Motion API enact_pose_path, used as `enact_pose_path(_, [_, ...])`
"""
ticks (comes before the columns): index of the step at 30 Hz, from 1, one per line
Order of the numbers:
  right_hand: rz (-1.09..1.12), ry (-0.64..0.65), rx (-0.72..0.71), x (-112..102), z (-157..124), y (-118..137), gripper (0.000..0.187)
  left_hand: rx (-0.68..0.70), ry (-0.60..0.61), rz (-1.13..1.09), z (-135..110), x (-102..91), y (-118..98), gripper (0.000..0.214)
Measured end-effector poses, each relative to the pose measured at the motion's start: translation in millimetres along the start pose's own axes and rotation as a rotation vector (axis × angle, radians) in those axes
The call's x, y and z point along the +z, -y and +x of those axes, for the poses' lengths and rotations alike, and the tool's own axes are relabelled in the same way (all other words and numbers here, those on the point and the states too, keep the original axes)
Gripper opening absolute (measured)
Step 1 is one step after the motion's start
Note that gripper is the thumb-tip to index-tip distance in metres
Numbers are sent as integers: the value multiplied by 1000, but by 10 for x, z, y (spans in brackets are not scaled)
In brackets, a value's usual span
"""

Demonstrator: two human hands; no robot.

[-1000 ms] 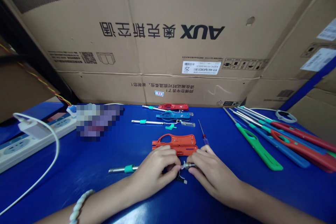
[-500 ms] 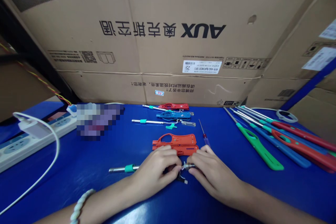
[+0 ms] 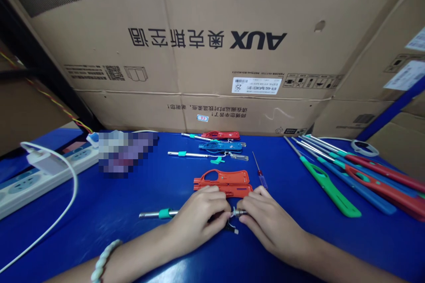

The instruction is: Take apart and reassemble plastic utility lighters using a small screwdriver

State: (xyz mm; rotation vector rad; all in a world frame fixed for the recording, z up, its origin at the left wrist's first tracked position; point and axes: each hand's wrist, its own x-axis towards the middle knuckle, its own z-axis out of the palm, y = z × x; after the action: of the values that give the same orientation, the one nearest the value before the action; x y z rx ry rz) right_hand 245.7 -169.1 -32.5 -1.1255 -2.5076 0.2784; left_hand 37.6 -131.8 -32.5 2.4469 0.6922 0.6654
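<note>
My left hand point(image 3: 207, 212) is closed in a pinch near the middle of the blue table, its fingertips hiding most of what they hold. Running out to the left from beneath it is a metal lighter tube point(image 3: 151, 215) with a green collar point(image 3: 164, 213). Between the hands shows a small metal fitting point(image 3: 238, 213) with a pale tip, pinched by my right hand point(image 3: 267, 214). A small black piece point(image 3: 230, 228) with a white end hangs just below the left fingertips. Right behind both hands lie orange lighter shell halves point(image 3: 229, 177), partly covered by the fingers.
Farther back lie disassembled red point(image 3: 222, 135) and blue point(image 3: 222, 146) lighter parts. A screwdriver point(image 3: 262, 180) rests behind my right hand. Several long lighters point(image 3: 332, 190) fan out at right. A power strip point(image 3: 49, 170) with a white cable stands left; a large cardboard box point(image 3: 199, 66) walls the back.
The whole view has shifted slightly. Both hands keep nearly the same pose, with the metal fitting still between them.
</note>
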Motion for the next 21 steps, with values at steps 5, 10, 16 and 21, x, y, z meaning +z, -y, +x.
enact_pose_path(5, [-7, -41, -21, 77, -20, -28, 21, 9, -13, -2, -3, 4, -11, 24])
enact_pose_path(10, [-6, -65, -29, 112, -17, -28, 21, 6, -17, -10, -13, 4, -20, 24])
enact_pose_path(16, [-15, -106, -45, 161, -24, -26, 24, 6, -12, -9, -3, 6, -9, 25])
enact_pose_path(21, [-9, -118, -56, 201, -17, -43, 26, 7, -13, 14, -10, 24, -4, 23])
